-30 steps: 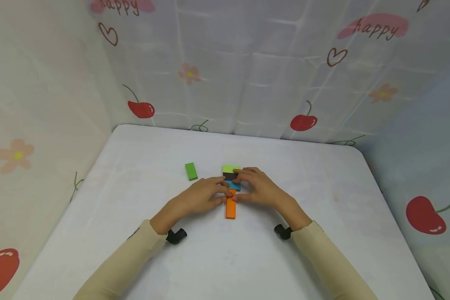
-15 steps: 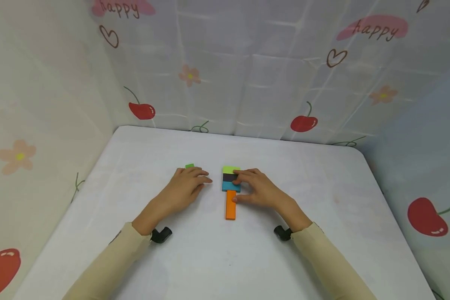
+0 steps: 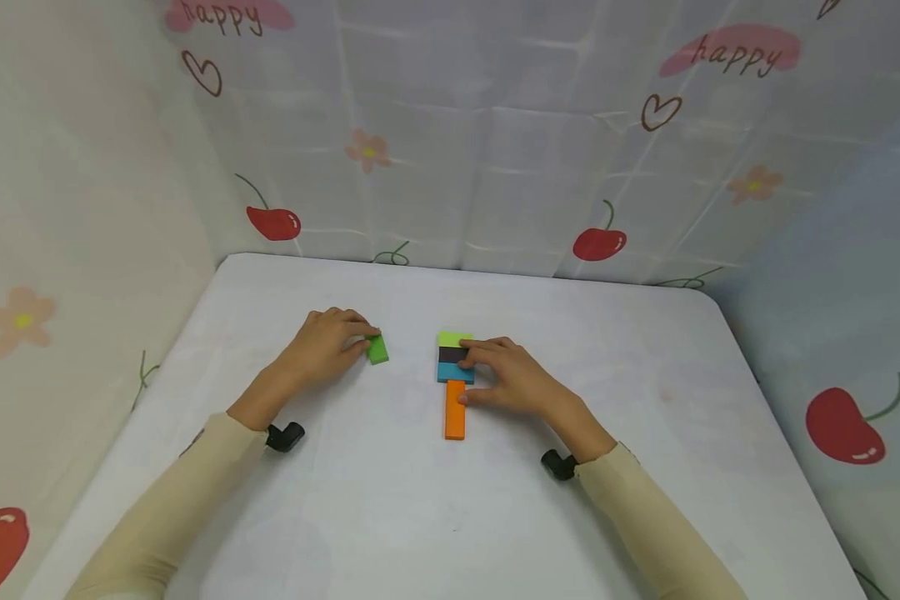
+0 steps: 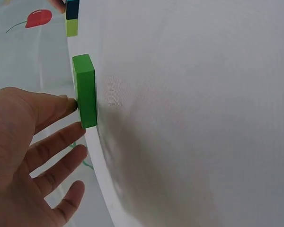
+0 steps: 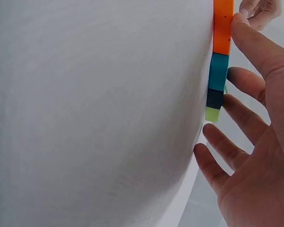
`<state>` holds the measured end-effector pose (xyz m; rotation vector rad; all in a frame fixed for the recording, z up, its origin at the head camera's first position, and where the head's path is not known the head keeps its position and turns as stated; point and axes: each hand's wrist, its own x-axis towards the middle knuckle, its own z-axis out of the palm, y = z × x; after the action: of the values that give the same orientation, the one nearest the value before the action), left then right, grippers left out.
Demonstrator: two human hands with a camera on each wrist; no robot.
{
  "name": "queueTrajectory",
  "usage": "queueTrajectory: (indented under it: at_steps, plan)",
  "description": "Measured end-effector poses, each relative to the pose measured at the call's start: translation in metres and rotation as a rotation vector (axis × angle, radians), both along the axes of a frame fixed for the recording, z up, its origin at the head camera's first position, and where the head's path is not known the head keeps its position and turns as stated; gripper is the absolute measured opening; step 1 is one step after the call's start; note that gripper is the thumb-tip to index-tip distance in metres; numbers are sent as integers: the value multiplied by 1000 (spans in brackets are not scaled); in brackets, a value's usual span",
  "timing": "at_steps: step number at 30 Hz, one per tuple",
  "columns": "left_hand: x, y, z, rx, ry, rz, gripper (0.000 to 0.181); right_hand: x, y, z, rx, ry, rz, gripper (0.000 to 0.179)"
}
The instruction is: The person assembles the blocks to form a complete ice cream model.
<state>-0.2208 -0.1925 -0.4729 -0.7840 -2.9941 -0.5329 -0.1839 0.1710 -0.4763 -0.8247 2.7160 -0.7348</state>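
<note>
My left hand [image 3: 330,346] has its thumb and index finger at the end of a green block [image 4: 86,92], pinching it. The block lies on the white table, and the other fingers are spread beside it in the left wrist view. My right hand [image 3: 513,375] rests its thumb on an orange block [image 3: 454,412] and its fingertips over the right side of the row beyond. That row runs from a blue block [image 3: 453,372] through a black block [image 3: 450,355] to a lime block [image 3: 452,339] farthest away. The orange block's end meets the blue one.
The white table [image 3: 607,350] reaches back to a printed curtain [image 3: 487,142] with cherries, hearts and flowers. Similar sheets hang along the left and right sides. A black wrist camera [image 3: 558,464] sticks out under the right wrist, and another black camera [image 3: 285,437] under the left.
My left hand has left the orange and blue blocks and moved left and away to the green block. The right hand and the row of blocks stay in place.
</note>
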Motion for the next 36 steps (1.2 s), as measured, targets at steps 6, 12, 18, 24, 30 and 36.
queueTrajectory:
  at_steps: [6, 12, 18, 24, 30, 36]
  plan:
    - [-2, 3, -5, 35, -22, 2, 32, 0, 0, 0, -6, -9, -6, 44]
    - [-6, 4, -5, 44, -80, 20, 32, 0, -1, -1, -4, -8, -7, 45]
    - [-9, 3, -4, 49, -105, 27, 32, 1, -1, 1, -7, -8, -5, 46]
    - [-9, 2, -6, 28, -99, 88, 34, 1, -1, 1, -1, -6, -6, 46]
    - [-8, 4, -8, 10, -97, 205, 41, 1, 0, 0, 6, 0, -11, 45]
    - [-3, 6, -4, 18, -133, 310, 48, 0, -1, -1, 7, -3, -12, 45]
